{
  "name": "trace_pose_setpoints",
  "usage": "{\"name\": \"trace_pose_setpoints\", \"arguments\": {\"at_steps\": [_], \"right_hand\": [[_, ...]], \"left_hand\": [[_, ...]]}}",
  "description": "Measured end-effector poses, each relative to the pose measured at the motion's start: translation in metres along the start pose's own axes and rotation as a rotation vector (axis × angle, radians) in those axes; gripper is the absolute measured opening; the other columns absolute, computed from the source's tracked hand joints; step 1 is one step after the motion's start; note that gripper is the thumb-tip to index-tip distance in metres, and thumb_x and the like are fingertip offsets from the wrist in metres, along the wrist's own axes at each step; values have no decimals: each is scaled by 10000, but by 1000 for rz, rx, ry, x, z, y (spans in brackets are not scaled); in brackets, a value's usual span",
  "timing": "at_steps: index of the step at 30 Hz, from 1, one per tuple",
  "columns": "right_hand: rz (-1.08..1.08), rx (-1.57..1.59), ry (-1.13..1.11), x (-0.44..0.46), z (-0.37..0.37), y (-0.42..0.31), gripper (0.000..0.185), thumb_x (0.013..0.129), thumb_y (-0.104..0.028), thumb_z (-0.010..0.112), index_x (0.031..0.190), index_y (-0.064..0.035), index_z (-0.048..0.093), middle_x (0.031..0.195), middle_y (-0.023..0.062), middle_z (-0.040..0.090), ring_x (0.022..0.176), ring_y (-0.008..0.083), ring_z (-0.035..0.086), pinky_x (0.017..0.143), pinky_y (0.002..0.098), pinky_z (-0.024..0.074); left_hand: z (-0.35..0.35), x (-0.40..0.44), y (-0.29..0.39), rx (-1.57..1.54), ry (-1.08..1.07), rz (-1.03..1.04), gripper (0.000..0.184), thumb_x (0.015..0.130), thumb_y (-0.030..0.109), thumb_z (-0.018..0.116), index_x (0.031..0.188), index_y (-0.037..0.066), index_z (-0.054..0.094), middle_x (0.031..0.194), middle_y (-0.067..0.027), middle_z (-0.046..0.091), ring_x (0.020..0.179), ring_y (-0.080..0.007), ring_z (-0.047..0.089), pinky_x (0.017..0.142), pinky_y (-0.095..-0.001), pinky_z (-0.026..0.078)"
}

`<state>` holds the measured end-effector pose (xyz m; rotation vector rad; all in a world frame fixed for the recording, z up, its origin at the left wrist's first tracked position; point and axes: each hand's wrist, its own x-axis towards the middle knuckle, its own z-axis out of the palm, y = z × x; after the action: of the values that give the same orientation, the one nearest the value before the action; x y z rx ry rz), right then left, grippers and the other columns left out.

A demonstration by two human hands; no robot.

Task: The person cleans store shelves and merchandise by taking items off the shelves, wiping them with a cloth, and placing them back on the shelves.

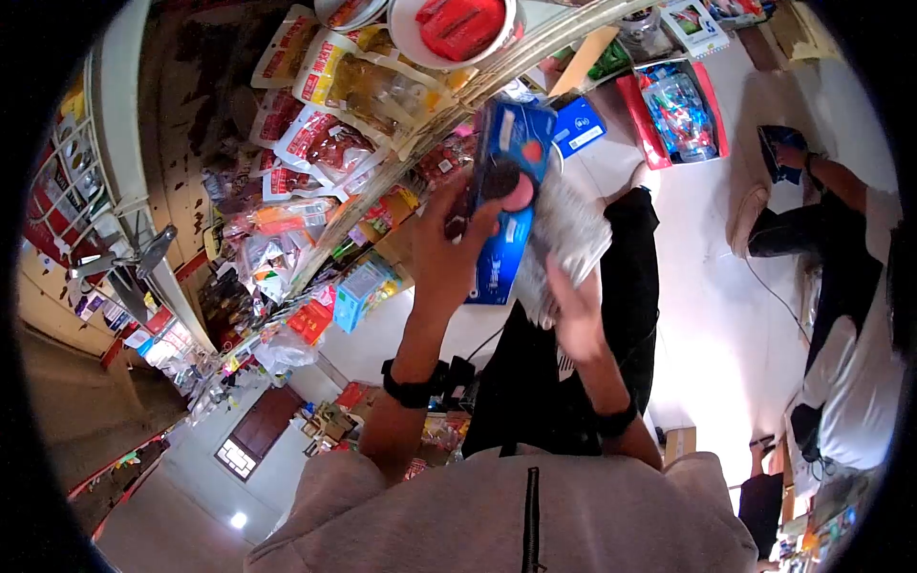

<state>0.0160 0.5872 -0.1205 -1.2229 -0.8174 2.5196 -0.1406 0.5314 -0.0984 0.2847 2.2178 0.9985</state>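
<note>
Shirt (630, 520) nearest, left hand (444, 253) holds blue box (505, 250), right hand (579, 313) cloth (569, 229), red carton (641, 119) packets (678, 112).

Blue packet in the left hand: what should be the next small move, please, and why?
Probably, sweep the grey cloth-like bundle lightly across the pictured face of the blue packet. The left hand grips the packet with that face showing, and the right hand holds the bundle close beside it.

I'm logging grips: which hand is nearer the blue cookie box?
Left. The left hand holds the blue cookie box at its left edge; the right hand is off its lower right, at the whitish bundle.
</note>
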Motion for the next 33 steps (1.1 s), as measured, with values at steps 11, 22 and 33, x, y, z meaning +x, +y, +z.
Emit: {"name": "trace_pose_setpoints", "arguments": {"at_steps": [11,22,33], "right_hand": [[-115,193,57,24,32,-10,441,1013,-176,452,1382,57,389,1328,126,509,1204,181,468,1039,304,340],[-284,-128,-35,31,32,-30,345,999,-162,443,1262,53,506,1147,128,607,1034,183,560,939,325,427],[-142,-111,-66,-2,16,1,333,991,-112,463,1285,38,507,1267,160,572,1161,238,536,1016,336,371]], "left_hand": [[17,-21,18,627,115,514,672,832,173,706,1337,-46,319,1243,-281,413,1145,-404,454,993,-458,362],[12,-25,-21,205,76,444,607,916,151,605,1418,-17,308,1293,-258,429,1138,-368,498,978,-435,405],[-7,-18,-6,-515,-96,-28,537,996,206,506,1463,83,270,1349,-116,498,1126,-140,542,879,-288,498]]}}
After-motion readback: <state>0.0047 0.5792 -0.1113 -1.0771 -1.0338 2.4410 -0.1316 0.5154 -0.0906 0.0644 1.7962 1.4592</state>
